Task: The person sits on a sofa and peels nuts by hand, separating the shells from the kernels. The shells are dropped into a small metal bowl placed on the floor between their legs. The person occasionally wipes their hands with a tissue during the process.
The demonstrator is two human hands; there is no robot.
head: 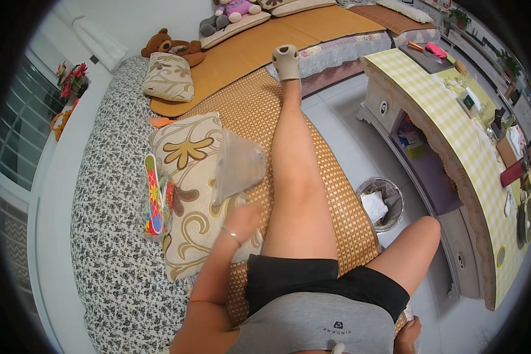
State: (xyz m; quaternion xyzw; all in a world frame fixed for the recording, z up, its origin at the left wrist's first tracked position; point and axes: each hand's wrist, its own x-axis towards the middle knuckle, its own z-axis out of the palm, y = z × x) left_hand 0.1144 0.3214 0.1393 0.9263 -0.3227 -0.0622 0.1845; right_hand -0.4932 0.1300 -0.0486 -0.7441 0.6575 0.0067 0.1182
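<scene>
My left hand (244, 220), with a bracelet at the wrist, is motion-blurred over the cushion beside my thigh. Its fingers are too smeared to show whether they grip anything. Just beyond it, a translucent plastic tub (240, 166) lies on its side, partly on a beige cushion (188, 177) with embroidered flowers. Something clear and plastic shows around the hand, its shape indistinct. Left of the cushion, a flat strip with bright flower patterns (153, 194) rests on a clear package of colourful items (166, 208). My right hand (408, 331) is low at the sofa's edge, its fingers partly hidden.
My leg stretches along the woven sofa mat (243, 97). A lined wastebasket (396, 205) with crumpled paper stands on the tiled floor. To the right is a table with a checked cloth (429, 88), holding a dark red bottle (514, 171). A teddy bear (172, 46) sits in the sofa corner.
</scene>
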